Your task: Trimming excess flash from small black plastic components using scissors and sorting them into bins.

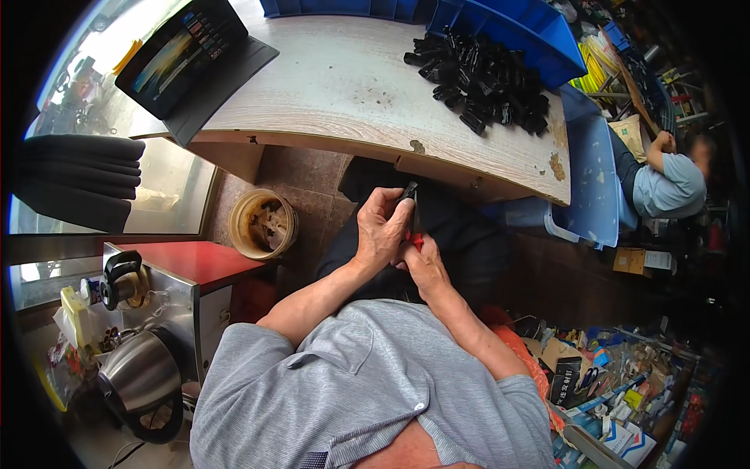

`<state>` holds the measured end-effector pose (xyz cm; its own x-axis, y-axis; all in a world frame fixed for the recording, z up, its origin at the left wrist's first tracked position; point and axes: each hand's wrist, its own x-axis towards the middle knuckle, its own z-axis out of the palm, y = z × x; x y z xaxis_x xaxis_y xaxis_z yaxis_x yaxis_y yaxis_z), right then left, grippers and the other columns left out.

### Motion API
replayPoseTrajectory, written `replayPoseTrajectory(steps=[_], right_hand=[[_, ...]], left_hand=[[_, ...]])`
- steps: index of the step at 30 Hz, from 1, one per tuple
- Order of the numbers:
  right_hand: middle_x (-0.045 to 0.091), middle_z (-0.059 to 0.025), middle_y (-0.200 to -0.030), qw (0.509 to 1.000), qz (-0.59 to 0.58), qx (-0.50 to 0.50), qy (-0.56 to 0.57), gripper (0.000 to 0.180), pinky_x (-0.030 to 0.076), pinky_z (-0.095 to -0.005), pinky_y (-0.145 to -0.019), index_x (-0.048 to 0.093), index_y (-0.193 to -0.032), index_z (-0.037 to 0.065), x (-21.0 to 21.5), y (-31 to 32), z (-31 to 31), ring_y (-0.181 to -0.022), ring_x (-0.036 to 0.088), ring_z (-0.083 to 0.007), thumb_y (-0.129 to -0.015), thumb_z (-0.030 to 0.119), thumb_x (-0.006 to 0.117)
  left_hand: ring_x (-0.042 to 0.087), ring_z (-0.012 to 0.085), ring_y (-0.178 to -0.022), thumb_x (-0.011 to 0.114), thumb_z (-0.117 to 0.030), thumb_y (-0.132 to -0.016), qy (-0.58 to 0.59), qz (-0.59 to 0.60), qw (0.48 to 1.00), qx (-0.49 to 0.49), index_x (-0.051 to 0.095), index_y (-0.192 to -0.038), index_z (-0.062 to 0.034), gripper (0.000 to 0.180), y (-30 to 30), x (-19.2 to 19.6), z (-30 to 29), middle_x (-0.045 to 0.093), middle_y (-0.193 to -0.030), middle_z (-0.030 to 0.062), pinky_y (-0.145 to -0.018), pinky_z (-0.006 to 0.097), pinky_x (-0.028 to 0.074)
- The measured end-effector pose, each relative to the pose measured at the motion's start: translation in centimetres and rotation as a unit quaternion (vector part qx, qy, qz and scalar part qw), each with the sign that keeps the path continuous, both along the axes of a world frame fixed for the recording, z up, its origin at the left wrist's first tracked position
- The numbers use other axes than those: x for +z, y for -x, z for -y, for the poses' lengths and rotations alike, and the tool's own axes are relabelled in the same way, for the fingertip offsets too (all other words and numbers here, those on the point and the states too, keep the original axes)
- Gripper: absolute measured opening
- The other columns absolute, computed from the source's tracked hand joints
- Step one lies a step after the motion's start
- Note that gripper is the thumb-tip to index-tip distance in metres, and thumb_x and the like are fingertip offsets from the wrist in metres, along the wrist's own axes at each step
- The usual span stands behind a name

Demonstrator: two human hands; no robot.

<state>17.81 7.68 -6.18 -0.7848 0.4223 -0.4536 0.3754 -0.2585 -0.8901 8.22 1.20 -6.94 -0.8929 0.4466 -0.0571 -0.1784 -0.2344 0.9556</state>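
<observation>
Over my lap, in front of the table edge, my left hand (pixel 381 228) pinches a small black plastic part (pixel 409 190) between thumb and fingers. My right hand (pixel 426 267) is closed around a red-handled hand tool (pixel 417 241), just below and to the right of the left hand. The tool's slim dark end reaches up beside the black part; whether they touch I cannot tell. A heap of similar black plastic parts (pixel 488 82) lies on the right side of the pale wooden table (pixel 328 78).
Blue bins (pixel 516 31) stand behind the heap. A tablet (pixel 187 55) leans at the table's left. An open bucket (pixel 263 224) sits on the floor, near a red-topped cabinet (pixel 183 262) and a kettle (pixel 144 375). At right are a light-blue tub (pixel 590 180), clutter and another person (pixel 672 184).
</observation>
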Motion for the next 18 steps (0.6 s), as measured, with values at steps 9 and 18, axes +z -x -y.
replayPoseTrajectory(steps=[9, 18], right_hand=[[0.059, -0.0081, -0.070, 0.998, 0.054, -0.020, 0.012, 0.022, 0.047, -0.0294, -0.050, 0.058, -0.093, -0.001, -0.5, -0.1, -0.1, -0.055, 0.058, -0.0154, -0.088, 0.020, 0.056], [0.053, -0.0027, -0.061, 0.997, 0.053, -0.045, 0.033, 0.021, 0.054, -0.0317, -0.053, 0.056, -0.081, 0.003, 0.8, 0.1, 0.3, -0.051, 0.054, -0.0132, -0.089, 0.022, 0.053]], left_hand=[[0.054, 0.0030, -0.071, 0.068, -0.009, -0.092, -0.013, 0.010, 1.000, 0.000, 0.058, -0.105, 0.0009, 0.019, -0.4, -0.2, -0.2, 0.063, -0.082, 0.0009, -0.062, 0.019, 0.046], [0.057, 0.0050, -0.073, 0.068, -0.010, -0.093, 0.040, -0.007, 0.998, -0.045, 0.059, -0.104, 0.0003, 0.018, 0.0, -0.8, 0.0, 0.064, -0.084, 0.0011, -0.065, 0.020, 0.048]])
